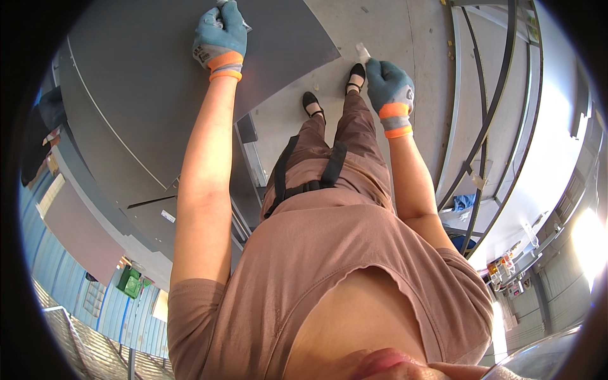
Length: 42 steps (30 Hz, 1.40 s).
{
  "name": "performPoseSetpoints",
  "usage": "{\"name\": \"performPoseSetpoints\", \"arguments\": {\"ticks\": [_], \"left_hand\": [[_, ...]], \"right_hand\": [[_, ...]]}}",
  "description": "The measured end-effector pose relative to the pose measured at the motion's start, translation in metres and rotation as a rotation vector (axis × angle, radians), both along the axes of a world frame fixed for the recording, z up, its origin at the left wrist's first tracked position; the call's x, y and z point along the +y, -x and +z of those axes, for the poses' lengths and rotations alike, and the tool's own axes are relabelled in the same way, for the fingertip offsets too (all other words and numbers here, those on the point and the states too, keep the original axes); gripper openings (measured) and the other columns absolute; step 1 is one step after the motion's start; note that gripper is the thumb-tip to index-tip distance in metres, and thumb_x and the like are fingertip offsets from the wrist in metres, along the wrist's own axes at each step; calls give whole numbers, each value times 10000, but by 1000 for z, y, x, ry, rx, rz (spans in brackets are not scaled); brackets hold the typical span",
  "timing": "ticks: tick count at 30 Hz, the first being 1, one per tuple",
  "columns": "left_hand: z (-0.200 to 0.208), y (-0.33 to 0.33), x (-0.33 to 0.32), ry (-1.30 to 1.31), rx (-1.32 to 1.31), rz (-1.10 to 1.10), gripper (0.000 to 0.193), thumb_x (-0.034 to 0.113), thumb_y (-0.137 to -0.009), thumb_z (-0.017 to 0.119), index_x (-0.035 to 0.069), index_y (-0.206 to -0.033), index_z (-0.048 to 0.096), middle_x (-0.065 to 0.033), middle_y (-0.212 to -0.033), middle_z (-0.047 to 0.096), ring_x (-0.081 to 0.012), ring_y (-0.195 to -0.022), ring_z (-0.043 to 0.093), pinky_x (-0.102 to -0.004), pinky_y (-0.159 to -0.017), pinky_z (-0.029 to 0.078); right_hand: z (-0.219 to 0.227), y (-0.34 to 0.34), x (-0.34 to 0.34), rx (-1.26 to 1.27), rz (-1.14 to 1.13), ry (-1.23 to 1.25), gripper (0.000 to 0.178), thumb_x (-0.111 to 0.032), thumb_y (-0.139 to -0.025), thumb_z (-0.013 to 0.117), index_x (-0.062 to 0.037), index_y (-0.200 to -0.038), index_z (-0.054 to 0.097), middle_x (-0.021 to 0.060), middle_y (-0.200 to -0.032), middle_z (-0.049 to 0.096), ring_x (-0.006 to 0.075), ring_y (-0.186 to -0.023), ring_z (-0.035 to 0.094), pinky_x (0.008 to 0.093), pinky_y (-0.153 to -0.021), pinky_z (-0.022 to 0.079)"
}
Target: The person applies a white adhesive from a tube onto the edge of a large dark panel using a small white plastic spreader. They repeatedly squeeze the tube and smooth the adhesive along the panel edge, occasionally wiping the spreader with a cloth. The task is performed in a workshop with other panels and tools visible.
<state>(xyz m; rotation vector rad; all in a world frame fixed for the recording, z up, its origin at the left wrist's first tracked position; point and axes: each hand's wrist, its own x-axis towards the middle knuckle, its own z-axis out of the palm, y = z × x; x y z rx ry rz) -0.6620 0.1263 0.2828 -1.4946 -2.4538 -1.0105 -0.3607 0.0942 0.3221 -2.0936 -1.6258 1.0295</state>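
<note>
My left hand (220, 39), in a grey-blue coated glove with an orange cuff, is over a dark grey flat panel (152, 95). Its fingers are curled round something small and whitish; only bits show at the top edge and beside the fingers, so its kind is unclear. My right hand (389, 87), gloved the same way, is held out over the concrete floor, closed on a small whitish translucent piece (362, 50). That piece sticks out past the thumb side, and the rest is hidden in the glove.
To the right stands a metal frame (484, 126) with curved-looking dark bars and a pale panel (538, 145). A blue cloth (463, 202) lies low inside it. A green bin (130, 282) is far left. My black shoes (356, 77) stand on the floor by the panel's corner.
</note>
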Motion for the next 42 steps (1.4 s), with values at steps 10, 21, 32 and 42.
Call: {"name": "performPoseSetpoints", "arguments": {"ticks": [10,21,32,42], "left_hand": [[13,-8,3,56,-129,-8,331,415,-991,654,99,-921,726,-123,-747,715,-321,-686,704,-438,-648,534],[15,-11,5,49,-144,-10,335,411,-994,646,99,-899,720,-110,-727,707,-304,-682,702,-431,-642,527],[18,-10,5,68,-157,-26,328,404,-993,648,99,-893,716,-119,-741,708,-329,-694,696,-448,-641,524],[1,-4,6,-7,-15,-9,312,408,-986,658,107,-926,717,-127,-775,715,-344,-710,698,-458,-653,532]], "right_hand": [[6,14,-6,463,-223,131,385,-343,-934,671,29,-896,761,55,-674,668,103,-632,585,303,-605,482],[-23,25,-19,373,-72,31,393,-347,-939,665,23,-822,725,147,-635,646,200,-563,594,353,-586,485],[-21,-10,-42,308,6,-83,344,-286,-959,660,3,-775,687,166,-658,617,290,-593,629,396,-588,478],[6,23,-15,114,157,-210,306,-321,-944,665,-64,-790,728,162,-738,687,384,-723,658,468,-649,518]]}}
